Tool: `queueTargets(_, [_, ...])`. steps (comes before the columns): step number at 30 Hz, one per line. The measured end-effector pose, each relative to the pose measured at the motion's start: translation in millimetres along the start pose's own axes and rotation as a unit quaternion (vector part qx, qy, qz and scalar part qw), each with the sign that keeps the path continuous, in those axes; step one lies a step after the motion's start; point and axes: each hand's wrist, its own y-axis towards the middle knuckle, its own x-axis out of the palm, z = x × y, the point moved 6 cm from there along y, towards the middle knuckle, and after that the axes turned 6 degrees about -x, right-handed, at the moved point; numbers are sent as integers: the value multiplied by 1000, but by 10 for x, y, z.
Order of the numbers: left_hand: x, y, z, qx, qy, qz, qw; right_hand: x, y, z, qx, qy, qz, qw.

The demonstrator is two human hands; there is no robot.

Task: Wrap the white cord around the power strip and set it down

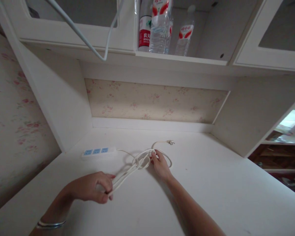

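A white power cord point(130, 171) stretches in loose loops between my two hands, with a knot-like crossing near its middle. My left hand point(98, 187) is closed around the near end of the loops. Farther back, my right hand point(159, 164) pinches the other end of the bundle. To the left lies a white power strip point(110, 152) with blue socket faces, and the cord runs out of its right end. Beyond my right hand, the plug point(170, 142) rests on the white countertop point(137, 209), its prongs pointing right.
Above the counter, an open shelf point(182, 58) holds several plastic bottles point(159, 36). A pale cable point(88, 42) hangs in front of the cabinet at upper left. White side panels point(54, 98) flank the counter, and a floral wall panel point(147, 100) forms its back.
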Motion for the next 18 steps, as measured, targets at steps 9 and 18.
queueTargets(9, [409, 336, 50, -178, -47, 61, 981, 110, -65, 40, 54, 70, -39, 995])
queueTargets(18, [444, 962, 422, -99, 75, 326, 937, 75, -106, -63, 56, 89, -33, 994])
